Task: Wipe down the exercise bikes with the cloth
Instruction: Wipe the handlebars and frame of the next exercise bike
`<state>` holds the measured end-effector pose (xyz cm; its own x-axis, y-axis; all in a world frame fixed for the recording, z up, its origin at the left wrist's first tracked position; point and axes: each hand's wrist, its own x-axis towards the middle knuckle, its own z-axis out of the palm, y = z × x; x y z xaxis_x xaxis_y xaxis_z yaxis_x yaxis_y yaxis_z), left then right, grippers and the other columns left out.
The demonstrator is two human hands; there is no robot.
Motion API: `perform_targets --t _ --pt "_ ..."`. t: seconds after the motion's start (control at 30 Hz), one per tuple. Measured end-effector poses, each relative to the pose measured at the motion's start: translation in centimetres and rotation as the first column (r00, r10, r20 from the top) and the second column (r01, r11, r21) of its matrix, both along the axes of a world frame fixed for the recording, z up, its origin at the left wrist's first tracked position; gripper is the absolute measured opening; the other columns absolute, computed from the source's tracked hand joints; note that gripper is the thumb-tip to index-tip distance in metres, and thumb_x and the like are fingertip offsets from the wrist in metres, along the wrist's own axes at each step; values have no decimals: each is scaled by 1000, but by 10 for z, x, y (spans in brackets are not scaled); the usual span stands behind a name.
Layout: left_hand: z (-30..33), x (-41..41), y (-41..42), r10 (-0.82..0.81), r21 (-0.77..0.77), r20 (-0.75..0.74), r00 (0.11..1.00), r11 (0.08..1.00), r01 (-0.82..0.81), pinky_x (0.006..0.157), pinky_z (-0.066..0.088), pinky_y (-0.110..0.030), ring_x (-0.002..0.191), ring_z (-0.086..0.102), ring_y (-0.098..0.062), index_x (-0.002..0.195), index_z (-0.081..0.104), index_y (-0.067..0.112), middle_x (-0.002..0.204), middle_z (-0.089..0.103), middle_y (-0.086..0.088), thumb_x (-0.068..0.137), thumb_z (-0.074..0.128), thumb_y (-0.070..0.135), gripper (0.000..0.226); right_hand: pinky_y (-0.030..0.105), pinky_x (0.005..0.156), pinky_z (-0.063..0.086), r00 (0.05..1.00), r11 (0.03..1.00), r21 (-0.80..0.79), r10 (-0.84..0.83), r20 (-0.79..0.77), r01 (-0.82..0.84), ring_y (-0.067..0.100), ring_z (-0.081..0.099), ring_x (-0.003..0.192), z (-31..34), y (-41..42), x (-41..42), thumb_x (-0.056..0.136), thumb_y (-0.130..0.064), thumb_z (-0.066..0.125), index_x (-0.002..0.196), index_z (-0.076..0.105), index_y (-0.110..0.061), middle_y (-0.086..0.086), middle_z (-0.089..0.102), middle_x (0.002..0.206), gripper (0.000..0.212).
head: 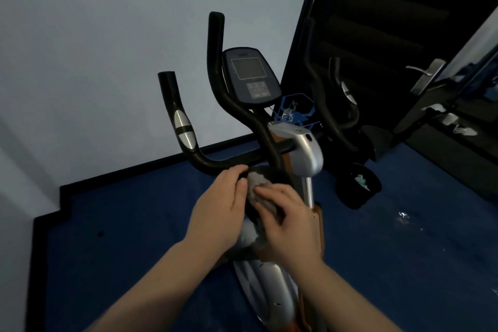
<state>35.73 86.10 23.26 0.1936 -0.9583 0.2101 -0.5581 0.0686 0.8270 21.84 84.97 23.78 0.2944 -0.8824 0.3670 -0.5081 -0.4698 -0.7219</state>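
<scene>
An exercise bike point(307, 151) with black handlebars point(215, 67) and a grey console point(249, 75) stands in front of me on a blue floor. A crumpled grey cloth point(257, 183) lies against the bike's frame just below the handlebar joint. My right hand point(285, 221) holds the cloth, fingers curled over it. My left hand point(218, 207) is beside it, fingertips curled at the handlebar's base and touching the cloth's left edge. The cloth's lower part is hidden under my right hand.
A white wall point(107, 48) stands behind and left of the bike. A dark mirror or glass panel point(377, 21) rises at the right. A door with a metal handle point(425, 75) is at the far right. A black pedal or bin point(358, 186) sits on the floor.
</scene>
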Motion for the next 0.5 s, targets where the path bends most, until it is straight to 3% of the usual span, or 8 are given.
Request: perform_targets --t 0.1,0.17,0.27,0.37,0.5 --pt "-10 -7 0 26 -14 -110 994 999 -28 89 47 -27 104 55 -2 132 46 31 120 59 11 99 29 37 38 13 85 49 996 998 33 60 -72 -58 -3 61 93 10 -12 -28 74 1 74 96 74 -22 -12 66 97 31" --pt "-14 -10 -2 34 -36 -177 984 998 -41 73 50 -32 84 59 -5 129 47 33 97 64 5 100 28 36 35 14 87 49 995 994 -107 12 -94 -22 -1 61 95 22 -26 -32 74 1 73 97 73 -23 -11 67 98 33" --pt "-19 -11 -4 22 -72 -193 981 997 -37 53 40 -35 56 49 -8 123 48 34 69 56 5 97 26 39 35 23 85 50 979 959 -282 -16 -204 -43 14 60 100 29 -35 -14 77 -1 71 104 72 -16 -3 68 106 31" --pt "-22 -6 -6 12 -52 -209 978 998 -24 52 37 -30 54 49 -5 121 49 37 65 56 12 95 26 41 35 30 66 55 914 935 -327 -8 -405 -136 21 61 92 14 -24 -14 71 2 74 102 72 -14 1 68 105 35" --pt "-24 -5 -6 18 -33 -244 970 999 -27 54 38 -28 57 51 -5 120 49 43 68 58 16 95 26 45 34 28 72 54 925 958 -229 80 -371 -174 12 58 90 18 -22 -37 75 -4 72 99 73 -21 -7 66 99 29"
